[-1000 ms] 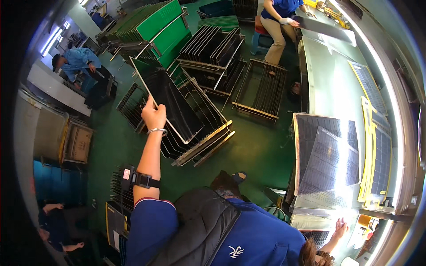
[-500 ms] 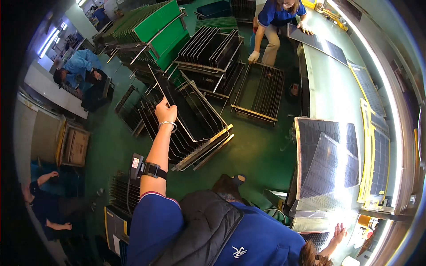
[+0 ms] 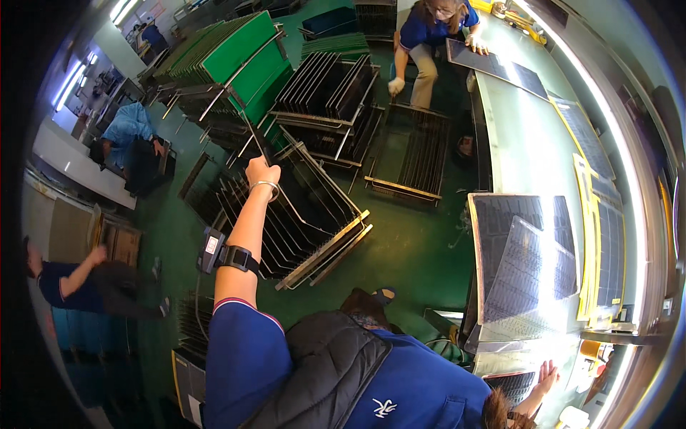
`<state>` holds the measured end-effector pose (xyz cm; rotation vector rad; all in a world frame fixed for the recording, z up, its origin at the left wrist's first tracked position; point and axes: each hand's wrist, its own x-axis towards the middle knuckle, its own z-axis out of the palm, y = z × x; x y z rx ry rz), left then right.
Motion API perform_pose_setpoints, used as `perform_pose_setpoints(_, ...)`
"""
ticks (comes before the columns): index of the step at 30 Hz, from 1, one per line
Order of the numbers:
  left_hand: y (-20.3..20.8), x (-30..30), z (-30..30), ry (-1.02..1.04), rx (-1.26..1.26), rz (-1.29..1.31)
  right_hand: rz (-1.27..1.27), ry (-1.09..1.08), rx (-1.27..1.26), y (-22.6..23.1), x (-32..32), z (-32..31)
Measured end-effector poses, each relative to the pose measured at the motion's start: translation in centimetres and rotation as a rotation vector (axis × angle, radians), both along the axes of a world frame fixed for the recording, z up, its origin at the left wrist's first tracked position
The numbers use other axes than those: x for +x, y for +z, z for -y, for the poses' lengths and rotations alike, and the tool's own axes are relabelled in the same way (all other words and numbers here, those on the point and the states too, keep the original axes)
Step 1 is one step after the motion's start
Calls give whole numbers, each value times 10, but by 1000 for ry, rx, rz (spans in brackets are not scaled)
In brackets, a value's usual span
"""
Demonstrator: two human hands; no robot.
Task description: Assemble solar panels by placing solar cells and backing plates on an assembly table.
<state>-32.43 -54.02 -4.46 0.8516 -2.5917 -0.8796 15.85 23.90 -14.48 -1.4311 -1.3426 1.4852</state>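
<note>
My left hand is closed in a fist on the edge of a thin dark panel. The panel stands on edge in a slotted metal wire rack on the floor, its upper end reaching past my knuckles. A bracelet circles that wrist, and a strapped device sits on the forearm. At the lower right, my right hand is open, fingers apart and palm up, over the bench edge beside a dark grid-patterned panel. Nothing shows in its grasp.
More wire racks and a stack of green boards stand ahead. A lit bench runs along the right, carrying dark panels. A co-worker handles a panel at its far end; other people are at the left.
My left hand has moved slightly down and left, and the panel appears more edge-on, lower in the rack. The person at the left has moved upward in view. My right hand stays put.
</note>
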Motion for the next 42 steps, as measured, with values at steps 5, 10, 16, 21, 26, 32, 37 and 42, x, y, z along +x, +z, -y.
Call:
perform_pose_setpoints(5,-13,-5,18,22,240,164,-30,35,-36,1,6,4)
perform_pose_setpoints(10,-41,-14,14,-25,219,232,-13,-23,-61,-2,3,12)
perform_pose_setpoints(16,45,69,-255,-1239,41,-515,-187,-40,-213,4,60,31)
perform_pose_setpoints(21,4,260,-382,-2126,-354,-369,-673,-78,-297,42,87,128)
perform_pose_setpoints(26,15,303,-424,-2433,302,-343,-898,-207,195,174,136,259)
perform_pose_setpoints(32,31,336,-540,-1912,1266,801,206,-529,444,128,266,199)
perform_pose_setpoints(37,-31,348,-577,-1902,1109,926,-194,-257,-134,84,307,182)
perform_pose_setpoints(42,-67,348,-569,-2019,890,1003,-19,-305,-12,49,295,178)
